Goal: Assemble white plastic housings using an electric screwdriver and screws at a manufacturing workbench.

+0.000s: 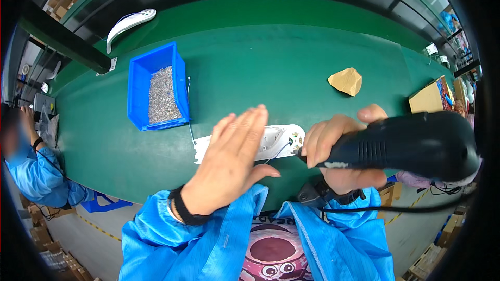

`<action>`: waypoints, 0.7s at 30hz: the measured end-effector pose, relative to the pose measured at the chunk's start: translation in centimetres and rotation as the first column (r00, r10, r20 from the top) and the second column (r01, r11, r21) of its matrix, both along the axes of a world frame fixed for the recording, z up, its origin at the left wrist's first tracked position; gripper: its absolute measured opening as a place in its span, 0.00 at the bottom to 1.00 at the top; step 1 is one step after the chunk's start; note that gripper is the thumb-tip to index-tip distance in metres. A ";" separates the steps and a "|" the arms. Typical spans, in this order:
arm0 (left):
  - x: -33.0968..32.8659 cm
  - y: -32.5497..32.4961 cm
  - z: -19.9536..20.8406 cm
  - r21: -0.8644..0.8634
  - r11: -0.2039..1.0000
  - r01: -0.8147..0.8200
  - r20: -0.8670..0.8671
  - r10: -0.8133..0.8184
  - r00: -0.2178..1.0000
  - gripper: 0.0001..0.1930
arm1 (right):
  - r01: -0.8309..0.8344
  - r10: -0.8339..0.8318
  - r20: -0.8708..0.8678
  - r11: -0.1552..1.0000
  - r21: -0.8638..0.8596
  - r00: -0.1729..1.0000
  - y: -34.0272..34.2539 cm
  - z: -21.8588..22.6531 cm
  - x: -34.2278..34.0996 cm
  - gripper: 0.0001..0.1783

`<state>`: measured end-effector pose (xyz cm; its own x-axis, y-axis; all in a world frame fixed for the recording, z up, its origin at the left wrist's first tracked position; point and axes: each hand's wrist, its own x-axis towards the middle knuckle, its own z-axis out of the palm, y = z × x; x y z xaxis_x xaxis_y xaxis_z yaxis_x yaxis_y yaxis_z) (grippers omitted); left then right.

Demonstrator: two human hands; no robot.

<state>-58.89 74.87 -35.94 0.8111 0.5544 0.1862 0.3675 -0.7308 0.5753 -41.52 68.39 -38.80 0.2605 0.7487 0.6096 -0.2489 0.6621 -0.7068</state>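
A white plastic housing [268, 148] lies on the green table in front of me, with small parts and a thin wire at its right end. My left hand [224, 164] is over its left part, fingers stretched out and holding nothing. My right hand [328, 140] grips a black electric screwdriver [403, 145], pointing left, its tip by the housing's right end. Whether the tip touches a screw I cannot tell. Beyond my left hand stands a blue bin [137, 96] with many small metal screws [164, 99] inside.
A torn piece of brown cardboard [346, 81] lies at the right, a cardboard box [426, 98] farther right. On the far ledge is a curved white part [130, 23], near a dark post [67, 41]. A co-worker's blue sleeve [36, 174] shows at left. The screwdriver's cable [406, 209] crosses my right wrist.
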 end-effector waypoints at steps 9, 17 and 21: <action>-2.0 1.2 -0.9 0.064 0.998 0.007 -0.197 0.006 0.980 0.35 | 0.114 -0.112 0.022 0.968 -0.223 0.993 -0.2 0.8 -0.9 0.45; -2.0 1.2 -1.1 0.080 0.997 -0.009 -0.165 0.022 0.986 0.34 | 0.116 -0.116 0.015 0.957 -0.267 0.993 0.0 0.6 -1.2 0.45; -1.9 1.3 -1.2 0.083 0.996 -0.013 -0.153 0.026 0.988 0.34 | 0.142 -0.144 0.006 0.963 -0.230 0.989 -0.1 0.7 -1.0 0.44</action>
<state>-60.82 76.13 -37.13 0.8228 0.5585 0.1052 0.4615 -0.7646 0.4500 -42.52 68.32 -38.13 0.3806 0.8223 0.4230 -0.1716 0.5123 -0.8415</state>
